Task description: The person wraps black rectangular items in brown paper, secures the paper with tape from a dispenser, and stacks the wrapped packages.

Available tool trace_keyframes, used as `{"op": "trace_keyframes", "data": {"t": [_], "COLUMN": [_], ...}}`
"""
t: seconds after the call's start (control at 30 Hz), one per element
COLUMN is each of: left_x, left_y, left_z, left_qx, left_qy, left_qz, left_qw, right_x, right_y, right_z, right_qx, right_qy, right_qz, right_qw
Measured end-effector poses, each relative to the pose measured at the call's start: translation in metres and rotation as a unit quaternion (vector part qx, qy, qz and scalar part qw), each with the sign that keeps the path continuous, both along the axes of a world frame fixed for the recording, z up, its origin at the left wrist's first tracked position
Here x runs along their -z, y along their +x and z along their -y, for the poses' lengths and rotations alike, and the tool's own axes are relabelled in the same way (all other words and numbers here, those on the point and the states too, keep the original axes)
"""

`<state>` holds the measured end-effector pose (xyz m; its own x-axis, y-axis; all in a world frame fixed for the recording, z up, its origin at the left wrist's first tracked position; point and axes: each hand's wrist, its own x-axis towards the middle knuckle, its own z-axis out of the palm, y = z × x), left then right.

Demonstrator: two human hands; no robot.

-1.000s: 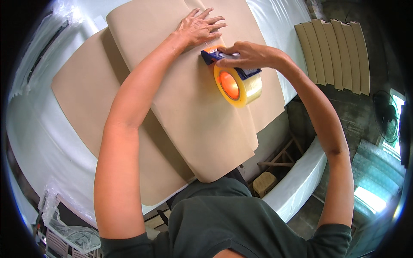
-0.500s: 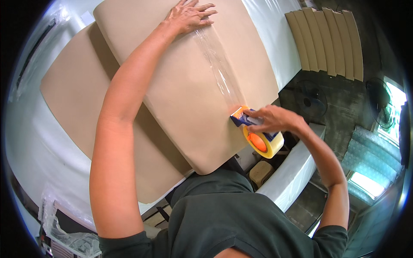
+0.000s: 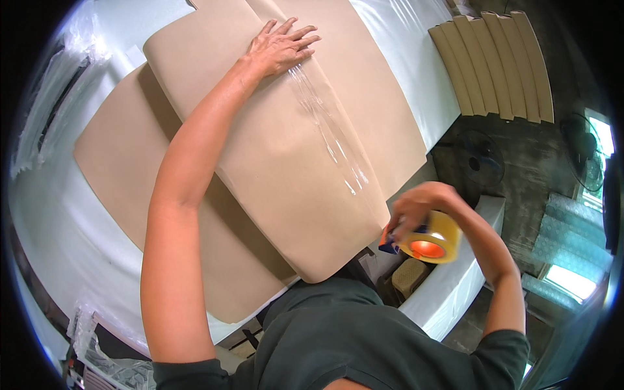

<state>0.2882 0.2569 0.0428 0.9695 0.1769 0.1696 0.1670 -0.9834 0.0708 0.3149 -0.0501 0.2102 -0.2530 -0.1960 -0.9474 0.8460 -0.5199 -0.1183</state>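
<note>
A folded brown cardboard sheet [image 3: 273, 188] lies in front of me, with another flat brown layer [image 3: 117, 156] showing beneath it on the left. Along its right-hand seam runs a strip of clear tape [image 3: 328, 140], wrinkled and shiny in places. My left hand [image 3: 279, 47] presses flat on the cardboard at the strip's far end, fingers spread. In my right hand [image 3: 419, 205] is a tape dispenser [image 3: 432, 244] with a yellowish roll and an orange hub, slightly blurred. Its blue and orange front is at the near right edge of the cardboard.
White sheeting covers the table [image 3: 52, 221] under the cardboard. Long brown folded pieces [image 3: 494, 68] lie in a row at the far right. Beyond the table's right side stand a dark fan [image 3: 480, 157] and a white-covered surface [image 3: 455, 276]. A tan textured object [image 3: 409, 276] sits below the dispenser.
My right hand has drawn the dispenser toward me and to the right, off the cardboard's face to its edge. The cardboard and my left hand appear slightly lower in view.
</note>
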Motion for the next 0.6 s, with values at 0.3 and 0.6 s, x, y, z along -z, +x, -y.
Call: {"op": "trace_keyframes", "data": {"t": [0.3,0.6], "left_x": [0.000,-0.019], "left_y": [0.010,-0.001], "left_z": [-0.044,-0.072], "left_qx": [-0.100,-0.122], "left_qy": [-0.036,-0.508], "left_qz": [0.009,0.345], "left_qw": [0.994,0.780], "right_x": [0.020,0.104], "right_y": [-0.041,-0.001], "right_z": [0.027,-0.165], "right_qx": [0.377,0.235], "right_qy": [0.717,0.931], "right_qz": [0.242,0.223], "right_qw": [0.534,0.169]}}
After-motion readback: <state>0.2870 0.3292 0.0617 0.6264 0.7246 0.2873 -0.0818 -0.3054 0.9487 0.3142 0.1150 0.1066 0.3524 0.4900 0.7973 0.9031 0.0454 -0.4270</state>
